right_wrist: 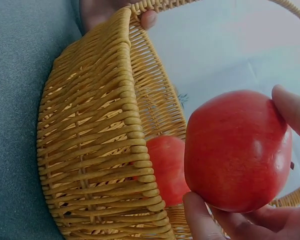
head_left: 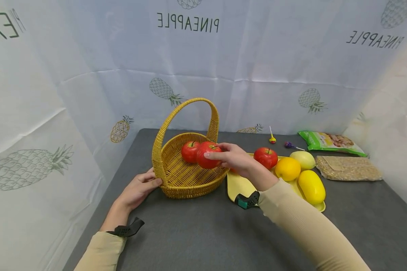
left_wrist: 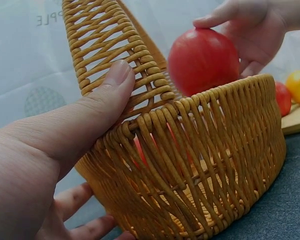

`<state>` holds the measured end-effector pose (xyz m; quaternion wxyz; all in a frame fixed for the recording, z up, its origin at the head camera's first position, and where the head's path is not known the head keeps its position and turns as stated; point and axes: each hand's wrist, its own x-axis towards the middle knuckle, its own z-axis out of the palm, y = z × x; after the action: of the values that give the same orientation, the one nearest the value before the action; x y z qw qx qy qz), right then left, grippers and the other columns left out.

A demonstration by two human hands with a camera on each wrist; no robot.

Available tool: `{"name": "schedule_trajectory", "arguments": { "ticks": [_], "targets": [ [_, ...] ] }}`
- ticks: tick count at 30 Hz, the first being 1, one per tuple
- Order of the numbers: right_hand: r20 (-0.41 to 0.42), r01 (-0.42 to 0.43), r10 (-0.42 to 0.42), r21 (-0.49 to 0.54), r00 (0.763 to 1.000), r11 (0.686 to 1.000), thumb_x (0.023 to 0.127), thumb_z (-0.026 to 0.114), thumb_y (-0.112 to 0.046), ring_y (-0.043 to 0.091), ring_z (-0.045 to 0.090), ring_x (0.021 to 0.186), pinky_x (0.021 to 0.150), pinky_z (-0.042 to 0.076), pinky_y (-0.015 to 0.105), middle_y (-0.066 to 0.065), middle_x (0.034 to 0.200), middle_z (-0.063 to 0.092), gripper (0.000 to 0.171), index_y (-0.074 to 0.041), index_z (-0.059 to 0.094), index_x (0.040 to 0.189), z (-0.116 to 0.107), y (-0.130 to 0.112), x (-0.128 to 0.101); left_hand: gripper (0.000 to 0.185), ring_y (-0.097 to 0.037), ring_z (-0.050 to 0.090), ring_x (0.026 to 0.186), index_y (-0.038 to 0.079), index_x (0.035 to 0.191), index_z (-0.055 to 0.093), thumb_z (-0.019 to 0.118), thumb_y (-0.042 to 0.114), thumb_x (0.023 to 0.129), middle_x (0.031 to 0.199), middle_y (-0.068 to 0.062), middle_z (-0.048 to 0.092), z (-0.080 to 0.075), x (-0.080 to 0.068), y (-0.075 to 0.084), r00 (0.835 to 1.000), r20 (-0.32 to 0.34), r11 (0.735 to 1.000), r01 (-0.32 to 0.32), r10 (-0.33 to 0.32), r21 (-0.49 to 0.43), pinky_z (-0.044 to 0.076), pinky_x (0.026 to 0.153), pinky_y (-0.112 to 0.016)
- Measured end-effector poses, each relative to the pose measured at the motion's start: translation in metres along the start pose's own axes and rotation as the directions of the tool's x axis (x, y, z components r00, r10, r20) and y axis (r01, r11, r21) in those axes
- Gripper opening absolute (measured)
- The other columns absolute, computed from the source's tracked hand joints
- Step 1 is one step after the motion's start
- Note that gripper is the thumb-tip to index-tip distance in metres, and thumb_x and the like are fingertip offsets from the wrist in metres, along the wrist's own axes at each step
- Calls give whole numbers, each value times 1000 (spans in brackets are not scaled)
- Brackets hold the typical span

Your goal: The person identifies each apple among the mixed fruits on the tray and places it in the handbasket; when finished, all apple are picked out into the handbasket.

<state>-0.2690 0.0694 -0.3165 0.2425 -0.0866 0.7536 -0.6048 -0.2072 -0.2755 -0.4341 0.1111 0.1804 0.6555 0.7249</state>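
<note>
Holding a red apple (head_left: 208, 155) between thumb and fingers, the right hand (head_left: 235, 158) has it up above the basket's right side, and what a grip that is! Over on the other flank, the left hand (head_left: 139, 190) has the wicker basket (head_left: 186, 192) by its left end, thumb pressed on the foot of the arched handle (head_left: 162, 131), fingers against the outer wall. Inside the basket sits a second apple (head_left: 189, 151), just behind the held one from the head view.

And the field? The basket stands toward the left edge of the dark table (head_left: 190, 233). Just beside it, the yellow tray (head_left: 235, 187) carries a third apple (head_left: 265, 158) near its far edge, a round orange-yellow fruit (head_left: 287, 168), a pale fruit (head_left: 303, 160) and an oblong yellow one (head_left: 312, 187) along its right edge. Up at the table's far edge, two lollipops (head_left: 272, 139); in the far right corner, a green packet (head_left: 332, 143), with a brown, grainy packet (head_left: 347, 168) nearer the right edge.
</note>
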Motion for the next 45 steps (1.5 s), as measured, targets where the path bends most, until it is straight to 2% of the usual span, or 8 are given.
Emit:
{"name": "schedule_trajectory", "arguments": {
  "ticks": [6, 12, 22, 26, 31, 39, 45],
  "targets": [
    [27, -16, 15, 39, 1000, 999, 91, 79, -28, 32, 51, 128, 103, 49, 46, 13, 143, 50, 72, -6, 43, 150, 2, 0, 5, 31, -38, -4, 155, -13, 125, 65, 64, 8, 103, 170, -18, 7, 0, 0, 0, 1000, -4, 1000, 7, -7, 3, 42, 104, -20],
    [38, -22, 22, 5, 999, 1000, 90, 80, -28, 29, 53, 125, 95, 53, 40, 11, 141, 52, 71, -7, 46, 148, 6, -2, 10, 29, -37, -4, 155, -11, 124, 67, 64, 9, 103, 170, -18, 7, 0, 0, 0, 1000, -5, 1000, 14, -14, -3, 42, 104, -21],
    [100, -33, 33, 3, 994, 999, 89, 81, -28, 31, 54, 124, 104, 46, 53, 11, 141, 51, 72, -6, 45, 148, 11, 0, 19, 27, -36, -4, 155, -10, 122, 68, 63, 8, 103, 169, -19, 7, 0, 3, 2, 1000, 2, 1000, 10, -10, -5, 42, 104, -21],
    [129, -32, 30, 14, 991, 999, 90, 80, -26, 32, 54, 124, 105, 46, 54, 13, 141, 50, 69, -4, 46, 145, 14, 4, 24, 33, -37, -3, 155, -16, 125, 63, 63, 9, 103, 169, -20, 7, 1, 4, 3, 1000, 4, 1000, 9, -9, -1, 42, 104, -21],
    [152, -20, 23, -23, 988, 1000, 89, 80, -28, 30, 56, 123, 103, 48, 52, 12, 139, 53, 65, -4, 51, 142, 19, 3, 28, 31, -37, -2, 155, -14, 124, 65, 64, 8, 103, 169, -20, 8, 1, 4, 3, 1000, -6, 1000, 9, -9, 5, 42, 104, -21],
    [177, -13, 30, -96, 984, 995, 88, 82, -33, 28, 58, 121, 103, 49, 51, 9, 139, 53, 72, -7, 49, 147, 27, -2, 37, 28, -38, -3, 155, -10, 122, 68, 66, 9, 102, 169, -20, 8, 1, 1, 3, 1000, -18, 1000, 13, -13, 0, 42, 103, -20],
    [203, -32, 50, -90, 978, 995, 89, 81, -33, 27, 58, 121, 106, 46, 53, 9, 140, 53, 76, -8, 45, 151, 32, -3, 43, 32, -37, -2, 155, -15, 123, 65, 66, 8, 101, 169, -20, 9, 2, 1, 1, 1000, -14, 1000, 1, -1, 4, 42, 104, -20]
  ]
}}
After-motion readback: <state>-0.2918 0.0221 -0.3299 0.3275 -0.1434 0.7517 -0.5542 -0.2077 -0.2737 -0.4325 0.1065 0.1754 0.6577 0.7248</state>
